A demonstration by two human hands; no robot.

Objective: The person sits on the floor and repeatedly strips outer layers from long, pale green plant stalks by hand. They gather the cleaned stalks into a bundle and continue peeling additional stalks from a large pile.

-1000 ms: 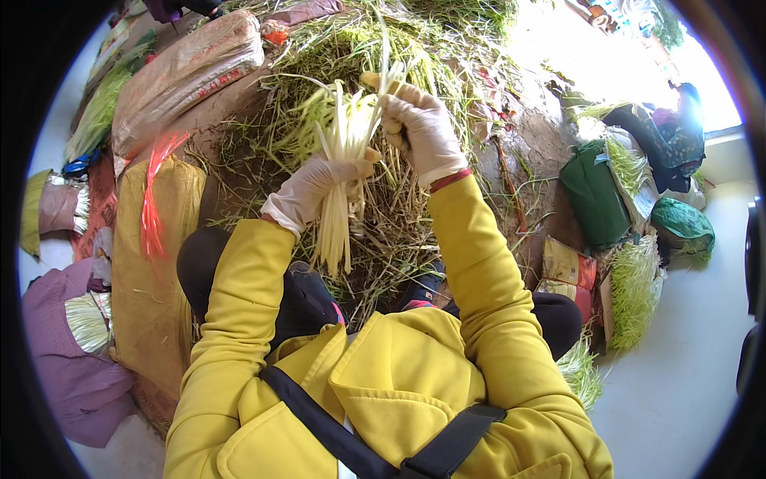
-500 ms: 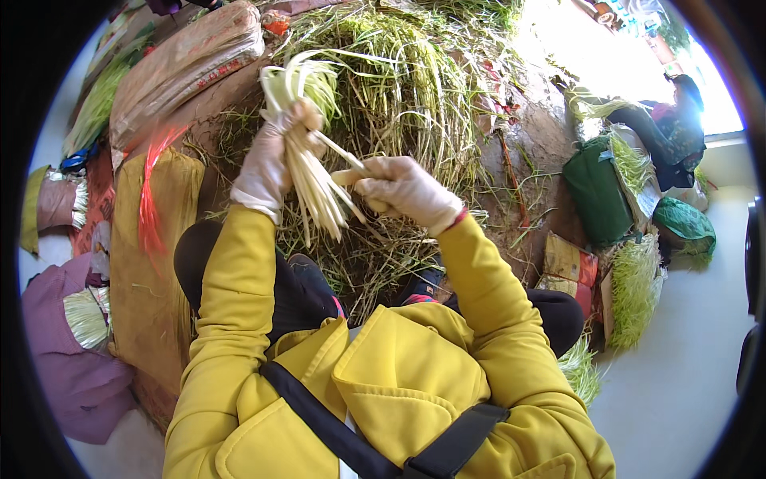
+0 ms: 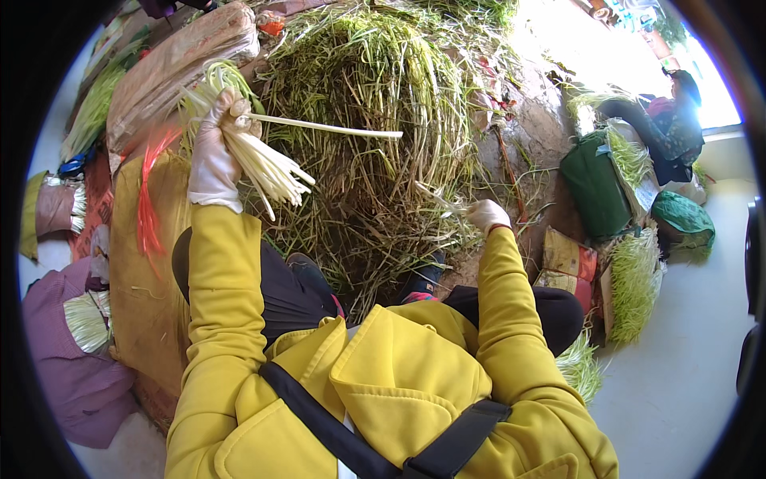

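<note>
My left hand [image 3: 217, 152], in a thin whitish glove, is closed around a bunch of garlic shoots [image 3: 267, 166]. Their pale cut ends fan toward the lower right, and green leaves bend over behind the fist. One longer shoot [image 3: 335, 128] sticks out of the bunch sideways to the right. Well apart from it, my gloved right hand [image 3: 487, 215] is closed, with pale stripped leaves [image 3: 443, 201] trailing left from its fingers. It hangs low over the right edge of a big heap of loose green shoots [image 3: 375, 104].
A yellow wrapped bale [image 3: 152, 263] with red plastic strings [image 3: 148, 203] stands at my left, near a purple cloth [image 3: 72, 351]. To the right are a dark green bag [image 3: 597, 188] and bundled shoots [image 3: 637, 279]. Another person [image 3: 674, 132] sits at the far right.
My hands have moved apart: the left carried the bunch left, the right swung right and down. One shoot now juts out sideways, and pale leaves trail from my right hand.
</note>
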